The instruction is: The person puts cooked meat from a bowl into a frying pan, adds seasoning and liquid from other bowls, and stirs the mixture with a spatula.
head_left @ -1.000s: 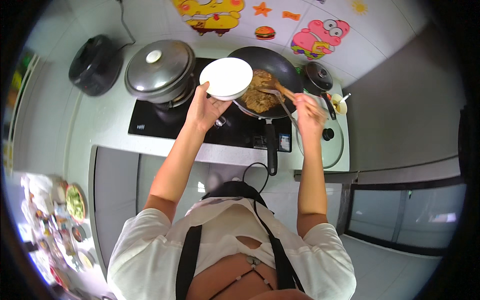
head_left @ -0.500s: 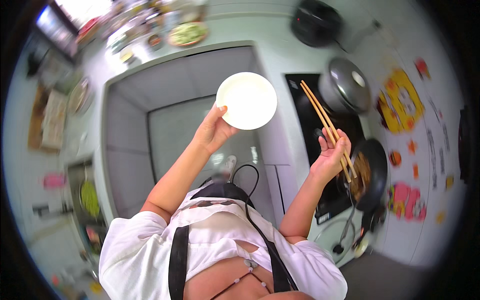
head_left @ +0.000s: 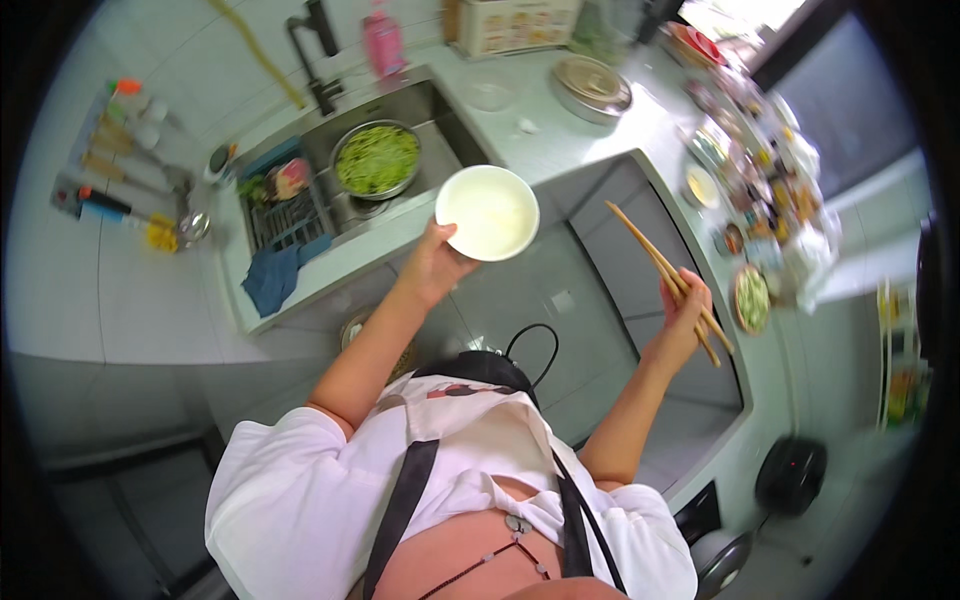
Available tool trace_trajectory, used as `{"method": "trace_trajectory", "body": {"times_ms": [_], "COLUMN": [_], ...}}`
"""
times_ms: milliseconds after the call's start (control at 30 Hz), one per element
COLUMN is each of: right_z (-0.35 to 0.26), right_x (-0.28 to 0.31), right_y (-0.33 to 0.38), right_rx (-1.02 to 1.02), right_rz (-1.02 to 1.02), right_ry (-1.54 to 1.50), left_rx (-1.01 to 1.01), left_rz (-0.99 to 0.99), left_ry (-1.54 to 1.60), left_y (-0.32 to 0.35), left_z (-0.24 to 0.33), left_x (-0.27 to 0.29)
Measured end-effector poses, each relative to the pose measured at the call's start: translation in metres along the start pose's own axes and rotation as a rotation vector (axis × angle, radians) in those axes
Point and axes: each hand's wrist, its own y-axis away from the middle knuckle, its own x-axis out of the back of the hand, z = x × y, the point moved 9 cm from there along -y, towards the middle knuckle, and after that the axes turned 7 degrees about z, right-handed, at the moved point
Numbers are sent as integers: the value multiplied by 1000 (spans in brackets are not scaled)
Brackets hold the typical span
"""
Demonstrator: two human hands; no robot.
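Note:
My left hand (head_left: 432,268) grips a white bowl (head_left: 488,212) by its near left rim, thumb over the edge. A trace of something pale shows inside the bowl, too faint to name. Out to the right, my right hand (head_left: 680,325) is closed round a pair of wooden chopsticks (head_left: 640,238), whose thin ends point away to the upper left. Both hands are held over the floor in front of the counter. Beyond the bowl, a metal basin of shredded green vegetable (head_left: 377,160) sits in the sink (head_left: 440,110).
A black faucet (head_left: 318,60) and a pink bottle (head_left: 383,42) stand behind the sink; a blue cloth (head_left: 272,280) drapes over its front edge. Lidded round containers (head_left: 592,88) rest on the counter. Jars, bags and a plate of pale green slices (head_left: 751,298) line the right side.
My view has swung left from the stove to the sink, and the pan and hob have mostly left it. The bowl and chopsticks stay in my hands.

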Motion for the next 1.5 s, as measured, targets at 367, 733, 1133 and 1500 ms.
{"method": "trace_trajectory", "body": {"times_ms": [367, 733, 1133, 1500], "right_z": [100, 215, 312, 355], "right_x": [-399, -650, -840, -845], "right_y": [10, 78, 143, 143], "right_rx": [-46, 202, 604, 700], "right_rz": [-887, -1186, -1394, -1437], "right_ry": [32, 272, 349, 211], "left_rx": [-369, -556, -679, -713], "left_rz": [296, 432, 466, 529], "left_ry": [180, 207, 250, 312], "left_y": [-40, -118, -159, -160], "left_z": [176, 241, 278, 270], "left_x": [107, 121, 114, 120]}}
